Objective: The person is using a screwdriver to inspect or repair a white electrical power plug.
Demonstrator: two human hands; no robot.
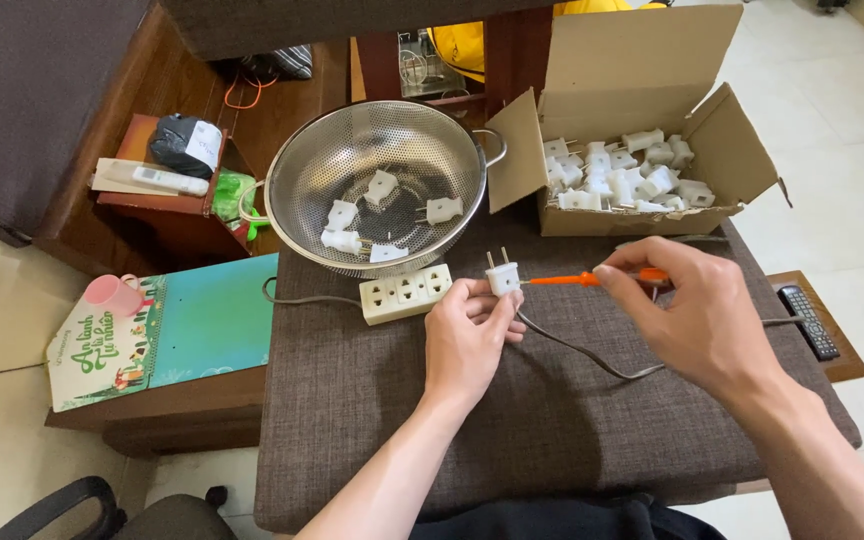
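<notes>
Just right of the white power strip point(406, 293), the left hand point(467, 340) pinches a white plug point(502, 277), prongs up; the right hand point(697, 315) grips an orange screwdriver point(592, 279), tip at the plug's side. Best keep the plug steady and the shaft square.

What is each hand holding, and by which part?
The left hand pinches a white plug by its body, prongs up. The right hand holds an orange screwdriver by its handle end, tip at the plug.

Colander point(377, 160), pink cup point(112, 295), perhaps remote point(810, 322)
</notes>
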